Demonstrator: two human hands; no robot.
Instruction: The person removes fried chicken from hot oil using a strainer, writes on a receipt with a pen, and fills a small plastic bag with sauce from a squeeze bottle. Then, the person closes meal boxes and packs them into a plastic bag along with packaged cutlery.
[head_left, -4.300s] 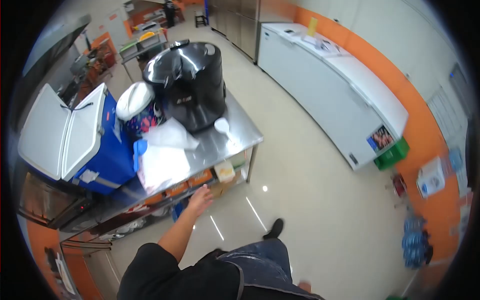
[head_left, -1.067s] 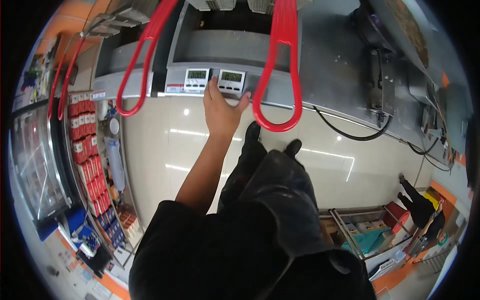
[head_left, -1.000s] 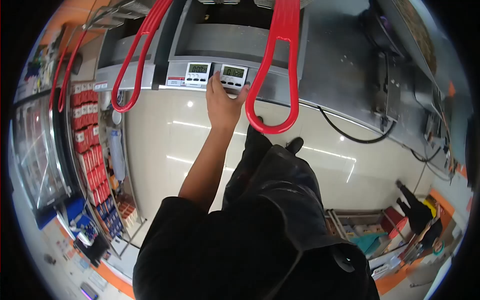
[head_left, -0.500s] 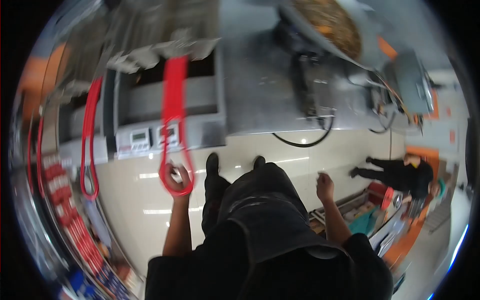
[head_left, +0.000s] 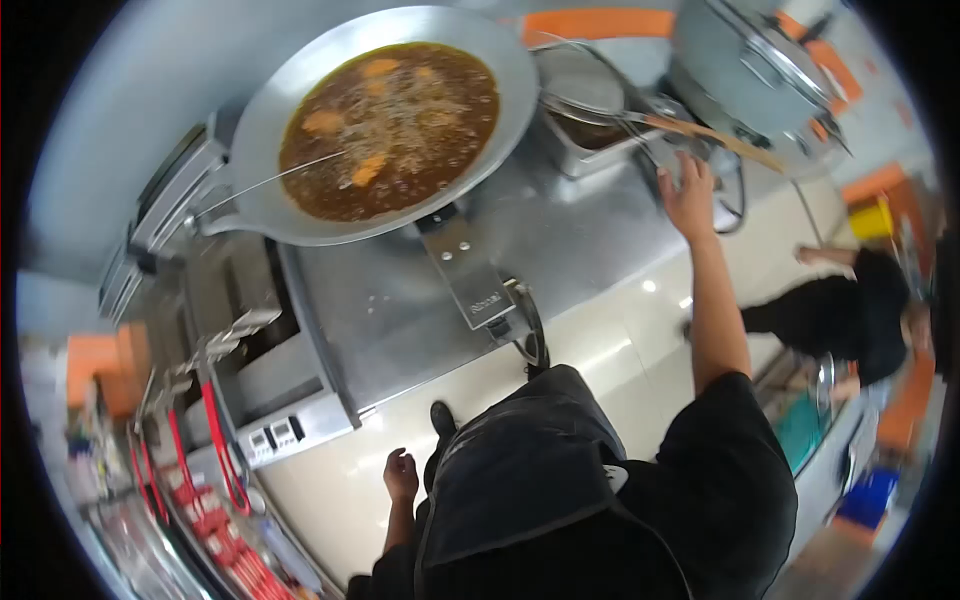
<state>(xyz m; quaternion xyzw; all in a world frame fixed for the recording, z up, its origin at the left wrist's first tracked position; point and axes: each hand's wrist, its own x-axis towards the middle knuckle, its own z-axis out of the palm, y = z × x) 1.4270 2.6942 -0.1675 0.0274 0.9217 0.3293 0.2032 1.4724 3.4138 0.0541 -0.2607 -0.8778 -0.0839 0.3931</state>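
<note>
My right hand (head_left: pixel 690 197) reaches out over the steel counter's front edge with its fingers apart, just below the wooden handle (head_left: pixel 715 138) of a round wire strainer (head_left: pixel 580 82). That strainer rests over a square metal container (head_left: pixel 588 150). Down at my side, my left hand (head_left: pixel 401 475) hangs over the floor with its fingers curled; whether it holds anything is too small to tell. A large wok (head_left: pixel 515 60) of bubbling brown oil with orange pieces in it stands on the counter.
A burner control box (head_left: pixel 470 280) with a black hose juts below the wok. At left are fryers with red-handled baskets (head_left: pixel 222 440) and two timers (head_left: pixel 272 437). A big lidded pot (head_left: pixel 735 75) stands at upper right. Another person (head_left: pixel 840 310) in dark clothes is at the right.
The view has swung from the fryers and timers to the wok. My right hand, low at my side half a second ago, is now extended over the counter. My left hand has left the timers.
</note>
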